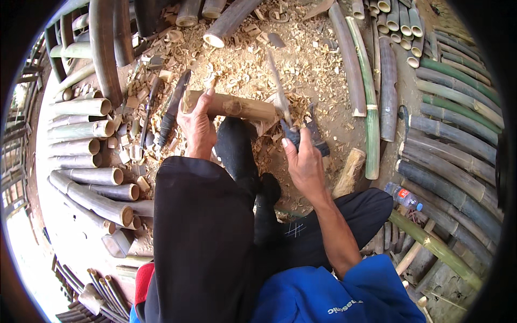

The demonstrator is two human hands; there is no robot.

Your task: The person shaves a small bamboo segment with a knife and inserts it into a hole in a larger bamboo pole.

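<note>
My left hand (198, 129) is closed round the left end of a short, tan bamboo section (242, 107), which lies nearly level over my dark-clad foot (235, 145). Closed on the dark handle of a long knife, my right hand (308, 168) is just right of the section. The knife's blade (278, 83) points away from me and passes close to the section's right end; whether they touch I cannot tell. Left of my left hand, another knife (175, 99) with a dark wrapped handle lies among the shavings, beside a thinner dark tool (148, 121).
Pale shavings (239, 67) cover the ground ahead. Cut bamboo pieces (81, 129) are stacked at left, and long bamboo poles (458, 129) lie at right. A clear plastic bottle (403, 196) rests near my right knee. A short pale log (350, 171) lies right of my right hand.
</note>
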